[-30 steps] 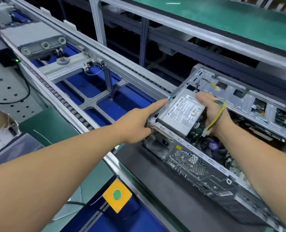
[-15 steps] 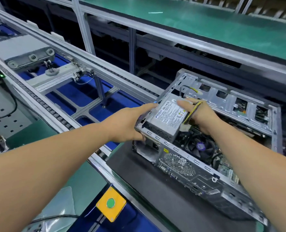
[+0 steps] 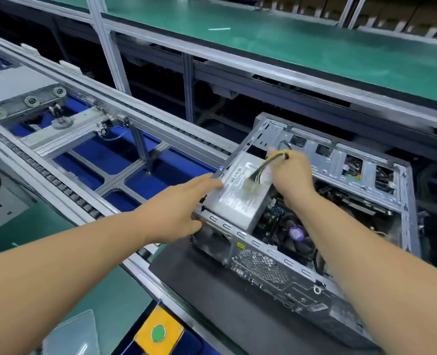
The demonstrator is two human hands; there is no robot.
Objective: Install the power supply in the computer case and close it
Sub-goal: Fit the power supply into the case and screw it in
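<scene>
The power supply lay in the computer case corner, between both hands. It was judged best seated flat with its cable bundle kept clear. The left hand was laid against its near edge, fingers straight; the cables were pinched by the right hand, raised above it.

I counted one computer case, open, with one power supply in it and one cooling fan. One bundle of wires showed. Two hands were in view: left hand and right hand. One yellow box with a green button.
</scene>
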